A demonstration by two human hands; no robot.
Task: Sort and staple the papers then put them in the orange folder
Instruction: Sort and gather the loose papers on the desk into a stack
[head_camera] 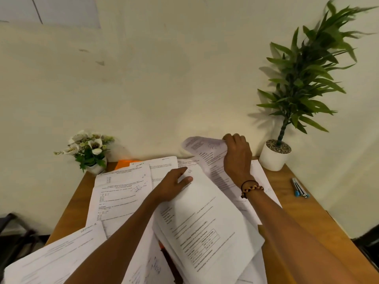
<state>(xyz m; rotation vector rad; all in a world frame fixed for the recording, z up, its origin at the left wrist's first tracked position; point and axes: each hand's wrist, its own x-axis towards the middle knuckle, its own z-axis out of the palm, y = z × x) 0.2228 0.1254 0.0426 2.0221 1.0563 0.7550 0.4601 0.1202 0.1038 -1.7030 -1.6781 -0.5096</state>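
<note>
So the desk (303, 206) is basically buried in loose printed papers (121, 193), overlapping all over the place. The right hand (238, 158) is at the far edge near the wall, fingers curled round the top edge of one sheet (203, 146), which is lifted and curling over to the left of the grip. The left hand (174, 185) is just left of and nearer than that grip, gripping the top corner of a thick stack (207, 220): thumb on the top page, fingers tucked out of sight underneath. That stack sits tilted, running back toward the person from the hand. The lifted sheet and the stack overlap between the two hands, so I can't tell which pages belong to which pile. The orange folder (124, 163) is well left of both hands at the back of the desk, and only a corner pokes out; papers cover the rest. Just left of that there's a little pot of white flowers (88, 150). Right of the right hand, close to the wall, stands a tall green plant (303, 78) in a white pot (273, 157), and further right on bare wood lies a small metal thing with blue tips (299, 188), too small to say what it is. There's a beaded bracelet (251, 188) on the right wrist.
</note>
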